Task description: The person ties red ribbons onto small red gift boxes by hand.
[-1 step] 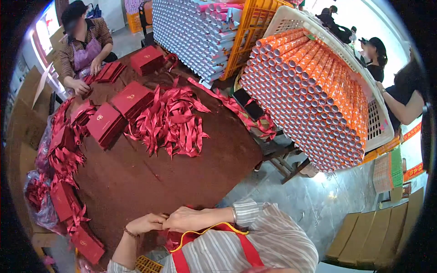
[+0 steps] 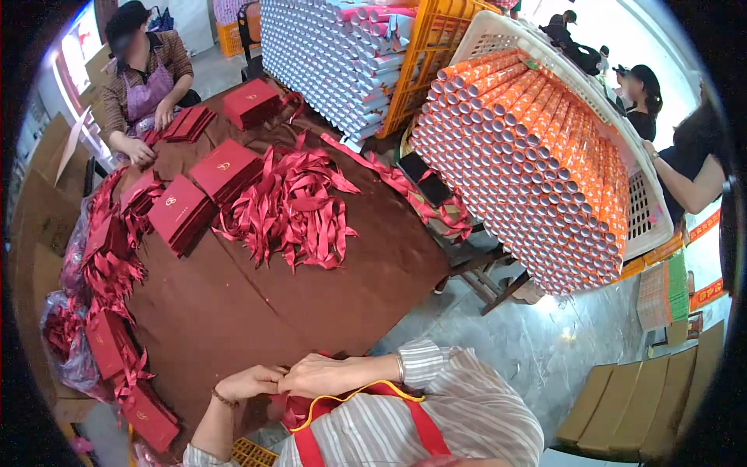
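Both hands meet at the near edge of the brown-covered table [image 2: 257, 311], close to the person's body: the left hand [image 2: 247, 383] and the right hand [image 2: 327, 375] touch at the fingertips, fingers curled in narrow as if pinching something small between them. What they pinch is too small to make out; it looks like a bit of red ribbon, and a bunch of red material [image 2: 299, 409] sits just under the right wrist against the red-strapped apron [image 2: 420, 428]. Whether the grip is fully closed I cannot tell.

To do this fiddly bit well, it seems wise to keep the piece taut between the two pinches, work low over the cloth, and keep the loose ends from twisting.

Spare stock lies well apart from the hands: the big heap of red ribbons [image 2: 299, 210] is in the middle of the table, the stacks of red gift boxes [image 2: 226, 167] beyond it to the left, and flat red boxes [image 2: 148, 416] with ribbons along the left edge, nearer the left hand. Orange-sided tubes [image 2: 529, 171] are stacked in a white crate to the right, and a co-worker [image 2: 144, 78] sits at the far end
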`<action>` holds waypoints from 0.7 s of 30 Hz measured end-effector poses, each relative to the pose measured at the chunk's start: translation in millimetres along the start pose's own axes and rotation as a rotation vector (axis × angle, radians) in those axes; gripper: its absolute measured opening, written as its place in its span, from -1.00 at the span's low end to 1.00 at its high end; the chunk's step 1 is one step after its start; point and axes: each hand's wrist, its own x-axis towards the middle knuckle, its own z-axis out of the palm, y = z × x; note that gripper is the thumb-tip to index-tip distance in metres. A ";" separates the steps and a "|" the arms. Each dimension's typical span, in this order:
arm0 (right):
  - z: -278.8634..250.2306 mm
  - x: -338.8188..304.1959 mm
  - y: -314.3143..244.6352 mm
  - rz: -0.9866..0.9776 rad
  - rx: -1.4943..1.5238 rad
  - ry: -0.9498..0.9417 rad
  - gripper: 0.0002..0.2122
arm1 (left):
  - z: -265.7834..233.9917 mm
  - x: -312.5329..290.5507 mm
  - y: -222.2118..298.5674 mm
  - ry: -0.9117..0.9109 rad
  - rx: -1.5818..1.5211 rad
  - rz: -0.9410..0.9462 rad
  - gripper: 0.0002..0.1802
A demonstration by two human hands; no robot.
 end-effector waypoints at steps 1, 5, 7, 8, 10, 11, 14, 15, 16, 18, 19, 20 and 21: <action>-1.4 -0.4 -0.6 -0.006 0.005 0.007 -0.86 | 1.0 1.0 0.9 -0.005 -0.020 -0.018 -0.82; 5.4 -1.2 4.7 -0.086 -0.010 0.084 -0.82 | -1.8 0.4 -8.2 -0.045 0.033 -0.033 -0.82; 3.8 -1.9 4.6 -0.099 0.012 0.105 -0.80 | -3.2 -3.0 -15.0 -0.060 -0.104 -0.179 -0.81; 0.0 -1.0 3.2 -0.111 0.036 0.128 -0.78 | -2.2 -3.3 -15.2 -0.060 -0.106 -0.181 -0.81; -11.6 1.2 -2.5 -0.013 0.035 0.030 -0.80 | 2.6 -2.5 -12.5 0.040 -0.277 -0.086 -0.79; -15.4 0.8 -5.2 0.089 0.031 -0.066 -0.83 | 4.8 -0.5 -6.7 0.035 -0.279 -0.088 -0.79; -12.4 -1.3 1.5 0.043 0.060 0.018 -0.83 | 6.4 2.4 4.6 0.048 -0.280 -0.101 -0.77; -13.0 -0.7 1.3 0.038 0.047 0.037 -0.83 | 6.4 2.1 -0.1 0.066 -0.283 -0.124 -0.77; -13.8 -0.3 -2.3 0.060 0.049 0.063 -0.85 | 6.5 2.4 -3.9 0.084 -0.285 -0.146 -0.76; -10.8 0.8 -1.6 0.078 0.044 0.060 -0.87 | 7.9 8.4 -9.1 0.122 -0.261 -0.079 -0.78; -10.4 2.5 -1.4 0.097 0.044 0.062 -0.87 | 8.3 9.9 -9.8 0.157 -0.236 -0.017 -0.80; -11.4 6.4 -3.8 0.136 0.017 -0.012 -0.87 | 8.3 9.9 -10.2 0.159 -0.234 -0.012 -0.80; -11.3 7.9 -2.2 0.133 0.012 -0.014 -0.87 | 8.2 9.5 -10.3 0.162 -0.205 -0.035 -0.83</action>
